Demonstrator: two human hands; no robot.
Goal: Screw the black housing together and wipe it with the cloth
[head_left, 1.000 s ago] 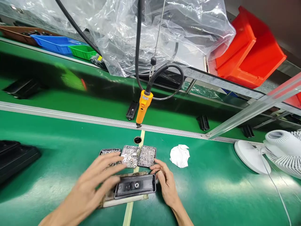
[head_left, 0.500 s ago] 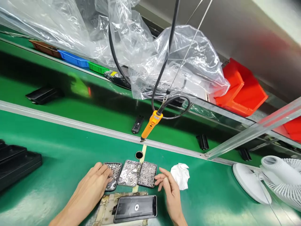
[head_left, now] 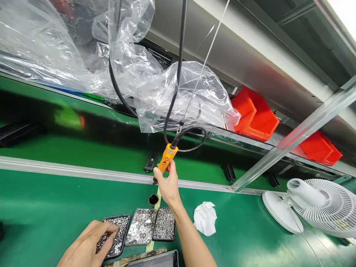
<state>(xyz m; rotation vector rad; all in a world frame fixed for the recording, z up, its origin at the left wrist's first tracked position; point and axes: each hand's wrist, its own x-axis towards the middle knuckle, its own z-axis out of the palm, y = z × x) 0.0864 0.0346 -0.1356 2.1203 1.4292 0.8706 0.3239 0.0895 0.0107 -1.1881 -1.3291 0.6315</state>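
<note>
My right hand (head_left: 168, 183) is wrapped round an orange electric screwdriver (head_left: 167, 154) that hangs on a cord over the metal rail. Over the left tray of small metal parts (head_left: 120, 235), my left hand (head_left: 90, 243) has thumb and fingertips pinched together; anything between them is too small to make out. Beside that tray lie a tray of flat washers (head_left: 141, 226) and a tray of finer metal pieces (head_left: 164, 223). Partly cut off at the bottom edge is a dark rectangular casing (head_left: 155, 259) on a worn fixture.
A small round dark cup (head_left: 153, 199) stands behind the trays. White cloth (head_left: 205, 218) lies to the right, with a white fan (head_left: 319, 205) farther over. Clear plastic sheeting (head_left: 178, 96) and red bins (head_left: 254, 113) sit on the shelf above; a slanted metal post (head_left: 278, 148) rises at right.
My right hand has gone from beside the right tray up to the screwdriver and closed on it. My left hand stays at the left tray. The view has tilted upward and shifted right.
</note>
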